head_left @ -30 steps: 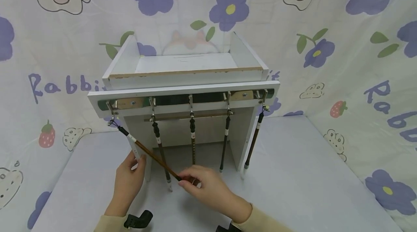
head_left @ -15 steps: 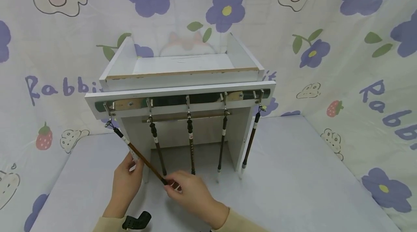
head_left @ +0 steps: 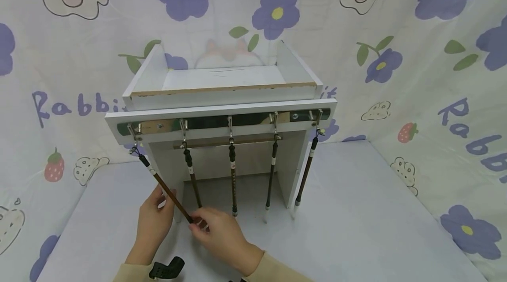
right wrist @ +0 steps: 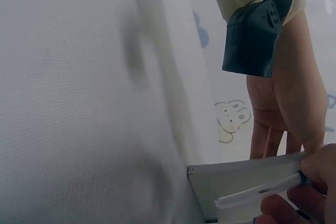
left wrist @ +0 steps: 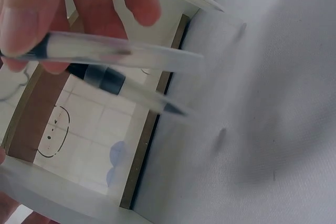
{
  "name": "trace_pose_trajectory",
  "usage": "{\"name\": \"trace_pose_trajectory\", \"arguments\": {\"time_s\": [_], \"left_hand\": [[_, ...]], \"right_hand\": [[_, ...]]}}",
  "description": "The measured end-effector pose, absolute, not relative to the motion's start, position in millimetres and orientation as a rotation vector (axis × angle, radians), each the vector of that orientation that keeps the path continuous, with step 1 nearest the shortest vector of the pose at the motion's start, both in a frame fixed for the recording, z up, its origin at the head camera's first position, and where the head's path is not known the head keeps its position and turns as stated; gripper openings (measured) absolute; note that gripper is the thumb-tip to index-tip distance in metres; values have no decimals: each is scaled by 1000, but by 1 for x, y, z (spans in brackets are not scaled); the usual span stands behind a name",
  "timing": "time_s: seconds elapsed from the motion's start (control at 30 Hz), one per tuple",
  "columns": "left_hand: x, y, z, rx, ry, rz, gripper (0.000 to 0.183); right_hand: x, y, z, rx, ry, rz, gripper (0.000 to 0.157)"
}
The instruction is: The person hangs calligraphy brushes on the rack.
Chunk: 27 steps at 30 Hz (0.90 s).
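In the head view, my right hand (head_left: 223,233) pinches the lower end of the leftmost writing brush (head_left: 166,190). A loop keeps that brush's top on a hook, and the shaft slants down to the right. Its clear cap (right wrist: 257,195) sticks out past my fingertips in the right wrist view. My left hand (head_left: 152,220) holds the front edge of the white stand's left side panel (head_left: 164,154) between thumb and fingers. Several other brushes (head_left: 233,176) hang from the hooked metal rail (head_left: 210,122); a brush tip (left wrist: 173,109) shows under a clear cap in the left wrist view.
Above the rail, the white stand carries an open-topped tray (head_left: 225,93). A thin bar (head_left: 233,142) crosses between the side panels. White cloth (head_left: 376,211) covers the table, and a flower-patterned sheet (head_left: 325,18) hangs behind. A black wrist camera (head_left: 168,268) sits below my left hand.
My right hand has moved left, bringing the leftmost brush's lower end along, so the brush hangs steeper. The left hand keeps its hold on the panel. The head view has shifted slightly.
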<state>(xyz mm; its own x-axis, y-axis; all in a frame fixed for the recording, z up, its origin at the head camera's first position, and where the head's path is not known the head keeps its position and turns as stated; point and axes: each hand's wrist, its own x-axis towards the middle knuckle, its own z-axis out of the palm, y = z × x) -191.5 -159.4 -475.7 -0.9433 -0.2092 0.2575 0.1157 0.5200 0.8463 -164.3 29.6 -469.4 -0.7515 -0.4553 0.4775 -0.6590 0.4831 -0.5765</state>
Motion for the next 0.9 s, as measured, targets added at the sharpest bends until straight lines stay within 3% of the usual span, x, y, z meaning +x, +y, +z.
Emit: {"name": "trace_pose_trajectory", "arguments": {"time_s": [0.33,0.63,0.9], "left_hand": [[-192,-158,-472,111,-2433,-1417,42],[-186,-169,-467,88,-2627,-1392,61],[-171,-178,-465,26,-2726,-1276,65]], "right_hand": [[-165,30,-470,960,-2467,1103,14],[-157,46,-470,981,-2440,1043,13],[-151,71,-477,950,-2361,859,17]]}}
